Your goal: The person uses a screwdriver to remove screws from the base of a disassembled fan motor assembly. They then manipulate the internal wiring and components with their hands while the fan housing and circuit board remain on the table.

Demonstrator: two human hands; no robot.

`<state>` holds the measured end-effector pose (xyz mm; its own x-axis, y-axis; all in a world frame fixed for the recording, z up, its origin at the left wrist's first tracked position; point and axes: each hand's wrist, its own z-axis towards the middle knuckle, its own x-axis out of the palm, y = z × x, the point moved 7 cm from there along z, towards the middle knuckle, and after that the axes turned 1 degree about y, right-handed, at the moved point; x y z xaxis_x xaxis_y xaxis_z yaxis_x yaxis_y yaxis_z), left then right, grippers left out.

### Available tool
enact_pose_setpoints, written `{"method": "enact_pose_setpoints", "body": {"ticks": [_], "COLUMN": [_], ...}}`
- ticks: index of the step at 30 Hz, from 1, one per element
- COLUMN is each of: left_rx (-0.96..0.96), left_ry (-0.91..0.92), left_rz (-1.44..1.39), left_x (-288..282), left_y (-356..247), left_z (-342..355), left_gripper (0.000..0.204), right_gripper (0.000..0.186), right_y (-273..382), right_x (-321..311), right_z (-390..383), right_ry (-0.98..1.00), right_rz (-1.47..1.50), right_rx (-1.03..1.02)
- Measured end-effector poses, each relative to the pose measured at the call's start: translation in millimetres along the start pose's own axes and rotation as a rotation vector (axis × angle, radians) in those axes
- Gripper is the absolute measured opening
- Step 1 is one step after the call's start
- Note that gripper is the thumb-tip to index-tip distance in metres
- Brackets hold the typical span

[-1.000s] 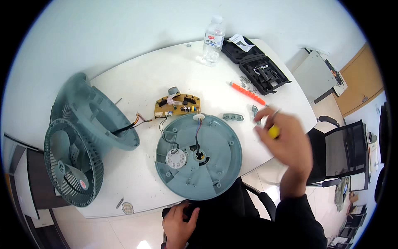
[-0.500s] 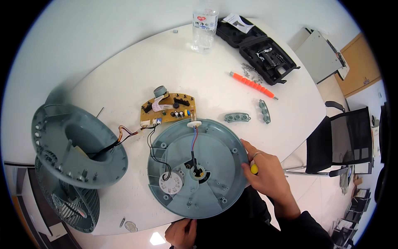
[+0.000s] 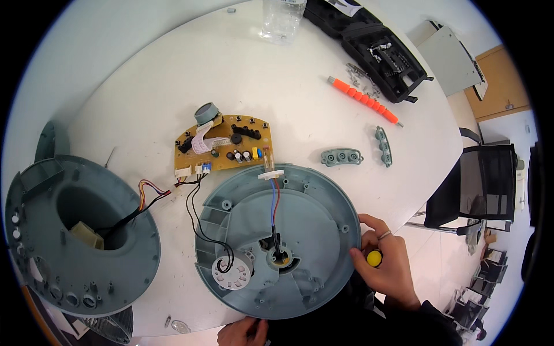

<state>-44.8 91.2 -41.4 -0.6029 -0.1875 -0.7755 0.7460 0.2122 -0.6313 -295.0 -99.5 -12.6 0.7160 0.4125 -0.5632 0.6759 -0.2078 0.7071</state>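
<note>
A round grey-green fan base (image 3: pixel 323 230) lies with its inside facing up, close to the table's near edge. My right hand (image 3: pixel 384 259) is closed on its right rim, with the end of a yellow rounded object (image 3: pixel 374 258) showing in the palm; the rest of that is hidden. Below the base's near rim, my left hand (image 3: pixel 242 333) has its fingers curled in; whether it grips anything is hidden. Inside the base sits a white round motor (image 3: pixel 232 271). Its black wires lead to a brown circuit board (image 3: pixel 231 144) behind, and red and blue wires rise from the centre.
A grey-green fan housing (image 3: pixel 133 242) with a wide opening stands at left, above a fan grille (image 3: pixel 109 326). Two small button strips (image 3: pixel 341 157), an orange flexible shaft (image 3: pixel 365 101), loose screws, a black tool case (image 3: pixel 386 60) and a bottle (image 3: pixel 281 23) lie or stand toward the back.
The whole view has shifted and come closer. The base appears larger and lower, and the housing now sits farther left and lower. Both hands keep their places by the base.
</note>
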Motion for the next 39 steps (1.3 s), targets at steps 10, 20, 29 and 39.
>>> {"method": "enact_pose_setpoints", "body": {"ticks": [10,20,29,39], "left_rx": [-0.383,-0.043,0.099,0.368], "left_ry": [0.080,-0.204,-0.051,-0.103], "left_rz": [-0.446,-0.126,0.110,0.078], "left_x": [-8.6,-36.6,-32.9,-31.1], "left_y": [8.2,-30.8,-35.9,-31.2], "left_z": [6.7,99.4,132.0,135.2], "left_gripper": [0.013,0.054,0.064,0.068], "right_gripper": [0.054,0.060,0.068,0.068], "right_y": [-17.7,-7.1,-6.2,-11.0], "right_x": [5.9,2.1,2.6,0.4], "right_z": [0.7,-1.3,5.1,10.5], "right_ry": [0.046,0.016,0.129,0.152], "right_rz": [0.277,0.141,0.153,0.328], "right_rx": [0.011,-0.072,-0.049,-0.008]}}
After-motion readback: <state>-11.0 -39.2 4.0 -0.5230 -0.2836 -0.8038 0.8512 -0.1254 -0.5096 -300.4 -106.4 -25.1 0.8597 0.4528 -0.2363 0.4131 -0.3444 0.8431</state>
